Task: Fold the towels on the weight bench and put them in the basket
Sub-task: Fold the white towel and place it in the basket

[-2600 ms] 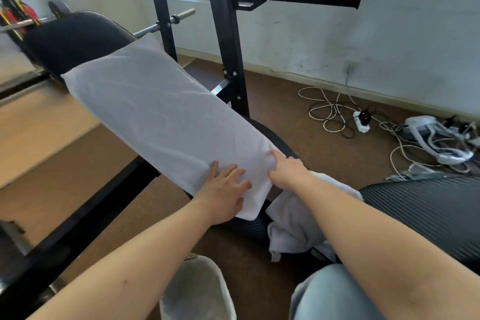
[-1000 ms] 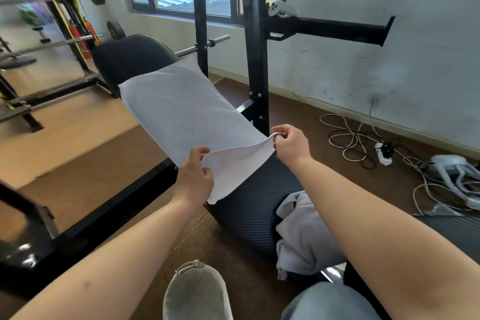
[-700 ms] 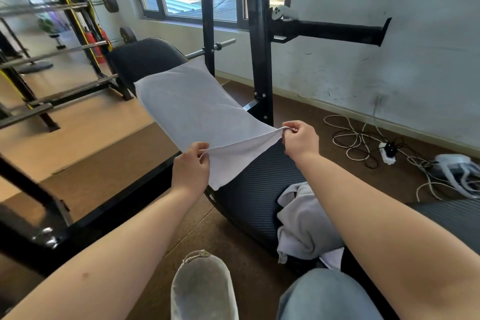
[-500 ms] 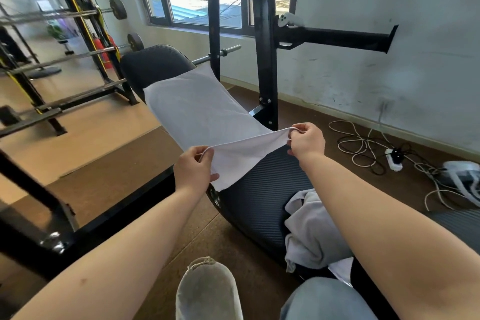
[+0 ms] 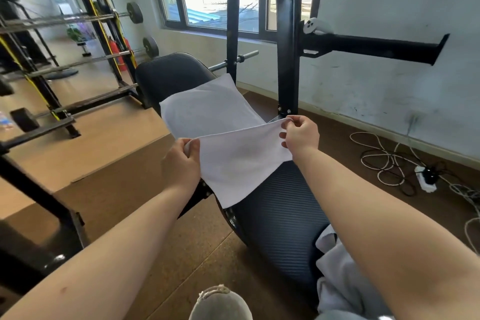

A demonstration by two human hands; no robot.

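A white towel [image 5: 223,122] lies along the black weight bench [image 5: 280,205], its near end lifted and doubled over toward the far end. My left hand [image 5: 181,161] pinches the near left corner of that towel. My right hand [image 5: 301,135] pinches the near right corner, a little higher. A second, crumpled pale towel [image 5: 340,283] sits on the bench under my right forearm. The rim of a pale grey basket [image 5: 220,301] shows at the bottom edge, on the floor beside the bench.
Black rack uprights [image 5: 287,34] stand just behind the bench with a side bar [image 5: 376,48] pointing right. A barbell rack with plates [image 5: 78,34] fills the left. Cables and a power strip [image 5: 423,176] lie on the brown floor at right.
Both hands went from pressing the towel flat to pinching its near corners, and have lifted and carried that end up and away over the rest of the towel.
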